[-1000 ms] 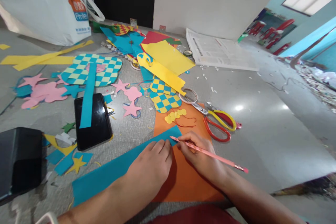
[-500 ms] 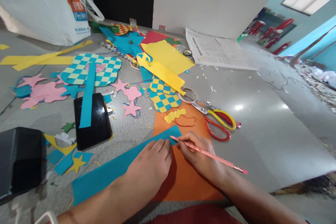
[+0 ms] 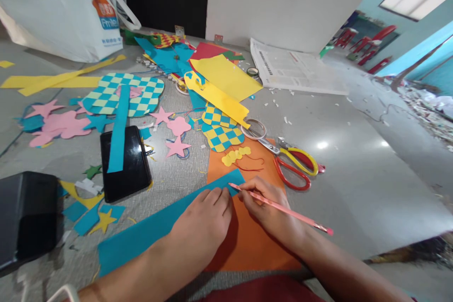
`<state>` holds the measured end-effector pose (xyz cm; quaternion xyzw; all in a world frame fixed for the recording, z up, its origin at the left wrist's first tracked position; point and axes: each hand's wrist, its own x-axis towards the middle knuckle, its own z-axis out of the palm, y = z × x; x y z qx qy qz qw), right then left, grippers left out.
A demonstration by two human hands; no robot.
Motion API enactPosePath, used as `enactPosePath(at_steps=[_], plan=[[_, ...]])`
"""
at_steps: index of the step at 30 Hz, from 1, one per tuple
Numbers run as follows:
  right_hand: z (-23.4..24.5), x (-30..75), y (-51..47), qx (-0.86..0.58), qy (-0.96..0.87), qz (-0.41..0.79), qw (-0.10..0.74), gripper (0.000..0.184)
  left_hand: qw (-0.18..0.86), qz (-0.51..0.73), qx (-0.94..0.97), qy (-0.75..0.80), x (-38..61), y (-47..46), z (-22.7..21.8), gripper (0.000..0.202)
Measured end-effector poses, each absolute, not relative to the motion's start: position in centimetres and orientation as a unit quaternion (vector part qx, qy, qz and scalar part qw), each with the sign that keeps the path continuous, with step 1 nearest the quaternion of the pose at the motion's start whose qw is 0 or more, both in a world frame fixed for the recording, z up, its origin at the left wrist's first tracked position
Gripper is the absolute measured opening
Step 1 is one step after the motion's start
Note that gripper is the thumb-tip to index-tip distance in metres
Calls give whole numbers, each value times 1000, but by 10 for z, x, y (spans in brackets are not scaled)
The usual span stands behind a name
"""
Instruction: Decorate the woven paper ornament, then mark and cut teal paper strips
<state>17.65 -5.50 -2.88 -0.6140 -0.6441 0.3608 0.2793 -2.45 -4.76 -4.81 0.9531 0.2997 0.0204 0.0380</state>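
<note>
A long blue paper strip (image 3: 148, 228) lies slantwise, its right end overlapping an orange paper sheet (image 3: 255, 250). My left hand (image 3: 204, 214) presses on the strip with its fingers bent and close together; the fingertips are partly hidden. In my right hand (image 3: 266, 203) a pink pencil (image 3: 283, 207) is pinched near its point. The pencil's tip touches the strip near its right end, and its eraser end points to the lower right. Beyond my hands, small yellow paper flowers (image 3: 236, 155) with red thread rest on the orange sheet.
Scissors (image 3: 293, 165) with red and yellow handles and a tape roll (image 3: 254, 129) lie beyond my right hand. A phone (image 3: 125, 165) and a black box (image 3: 28, 219) are at left. Paper cutouts (image 3: 179, 146), a newspaper (image 3: 293, 68) and a plastic bag (image 3: 63, 9) stand farther off.
</note>
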Motion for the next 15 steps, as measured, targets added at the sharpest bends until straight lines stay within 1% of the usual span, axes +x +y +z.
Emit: enactPosePath(at_steps=[5,15], plan=[[-29,177,-55,-611,-646,358,283,20,19,37,955,292,-26,-48,-49,45],[-27,176,-55,-608,-642,368,287,19,34,19,954,296,-24,-47,-47,45]])
